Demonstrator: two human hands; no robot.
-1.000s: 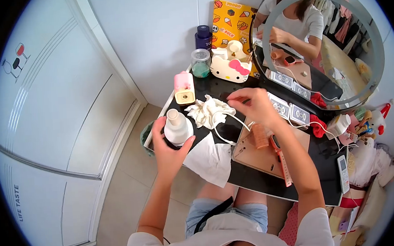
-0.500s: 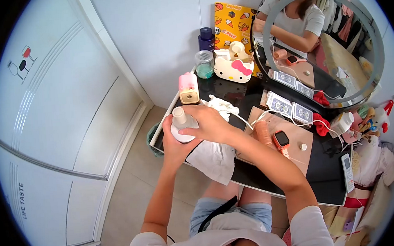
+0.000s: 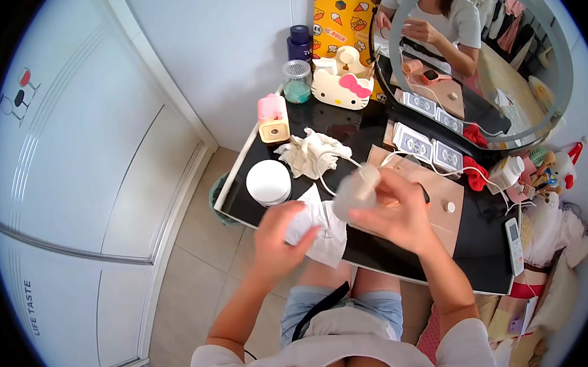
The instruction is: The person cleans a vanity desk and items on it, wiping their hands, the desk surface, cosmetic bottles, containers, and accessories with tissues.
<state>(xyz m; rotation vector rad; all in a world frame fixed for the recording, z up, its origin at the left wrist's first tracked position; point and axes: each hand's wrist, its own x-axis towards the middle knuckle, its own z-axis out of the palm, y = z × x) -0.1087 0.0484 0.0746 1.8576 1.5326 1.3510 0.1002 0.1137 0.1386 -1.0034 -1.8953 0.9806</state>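
Observation:
A translucent white bottle (image 3: pixel 355 196), smeared by motion, is in my right hand (image 3: pixel 400 207), with the fingers around its side and top. My left hand (image 3: pixel 277 242) is over the desk's front edge, fingers and thumb apart, beside a flat white tissue (image 3: pixel 328 238); whether it touches the tissue I cannot tell. Just beyond that hand stands a round white jar (image 3: pixel 268 182). A crumpled white tissue (image 3: pixel 313 151) lies farther back, to the jar's right.
On the black desk (image 3: pixel 480 253) are a pink-and-cream box (image 3: pixel 274 121), a Hello Kitty holder (image 3: pixel 342 90), decks of cards (image 3: pixel 413 142), a pinkish board (image 3: pixel 443 194) and a remote (image 3: pixel 514 246). A white cable (image 3: pixel 325 175) loops behind the bottle. A round mirror (image 3: pixel 567 66) stands at the back right.
My hands have parted. The bottle has moved right and toward me in my right hand; my left hand has let go and drawn back. The white jar now shows on the desk.

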